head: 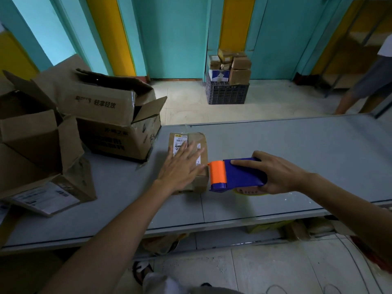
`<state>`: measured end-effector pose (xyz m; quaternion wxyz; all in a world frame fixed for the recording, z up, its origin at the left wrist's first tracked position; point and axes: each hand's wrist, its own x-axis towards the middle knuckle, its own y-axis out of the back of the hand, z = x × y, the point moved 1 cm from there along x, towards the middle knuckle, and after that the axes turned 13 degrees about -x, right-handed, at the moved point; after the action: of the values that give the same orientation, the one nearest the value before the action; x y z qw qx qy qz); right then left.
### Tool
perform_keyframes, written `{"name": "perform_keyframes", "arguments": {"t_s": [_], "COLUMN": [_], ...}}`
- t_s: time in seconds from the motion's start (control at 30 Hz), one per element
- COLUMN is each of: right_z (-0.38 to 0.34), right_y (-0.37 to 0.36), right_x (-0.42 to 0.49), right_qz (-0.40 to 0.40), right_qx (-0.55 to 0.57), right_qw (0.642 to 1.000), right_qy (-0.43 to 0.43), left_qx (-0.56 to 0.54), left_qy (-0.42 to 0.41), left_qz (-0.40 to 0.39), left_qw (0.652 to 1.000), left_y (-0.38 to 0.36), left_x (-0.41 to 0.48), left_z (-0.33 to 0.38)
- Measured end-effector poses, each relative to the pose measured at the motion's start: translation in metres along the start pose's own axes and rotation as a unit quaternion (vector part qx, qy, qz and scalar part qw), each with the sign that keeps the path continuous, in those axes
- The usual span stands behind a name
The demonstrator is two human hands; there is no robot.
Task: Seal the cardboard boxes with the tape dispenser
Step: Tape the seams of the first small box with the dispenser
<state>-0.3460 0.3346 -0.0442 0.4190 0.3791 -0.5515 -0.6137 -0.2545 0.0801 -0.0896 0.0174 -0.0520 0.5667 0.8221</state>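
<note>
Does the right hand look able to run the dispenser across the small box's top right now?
Probably not all the way. The dispenser in the right hand is at the right edge of the box, but the left hand lies flat across the top, in its path. It would likely have to lift first.

This looks like a parcel packing room. A long grey tabletop [297, 145] carries torn-open cardboard cartons [110, 115] at its left end and a small box [201, 140] bearing a shipping label. Beyond the tabletop, taped parcels [233, 66] are stacked on a black crate [227, 94].
</note>
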Motion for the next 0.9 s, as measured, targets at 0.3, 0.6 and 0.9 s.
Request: {"name": "perform_keyframes", "arguments": {"t_s": [0.3,0.6,0.9], "right_z": [0.011,0.021,0.009], "right_y": [0.000,-0.003,-0.031], "right_x": [-0.015,-0.028,0.003], "right_qz": [0.009,0.014,-0.017], "right_qx": [0.032,-0.031,-0.004], "right_qw": [0.999,0.999,0.999], "right_qy": [-0.001,-0.021,-0.027], "left_qx": [0.000,-0.010,0.002], "left_qy": [-0.008,-0.008,0.007], "left_qz": [0.010,0.004,-0.003], "left_qw": [1.000,1.000,1.000], "left_y": [-0.002,0.000,0.003], "left_x": [0.001,0.007,0.006], "left_z": [-0.005,-0.005,-0.001]}}
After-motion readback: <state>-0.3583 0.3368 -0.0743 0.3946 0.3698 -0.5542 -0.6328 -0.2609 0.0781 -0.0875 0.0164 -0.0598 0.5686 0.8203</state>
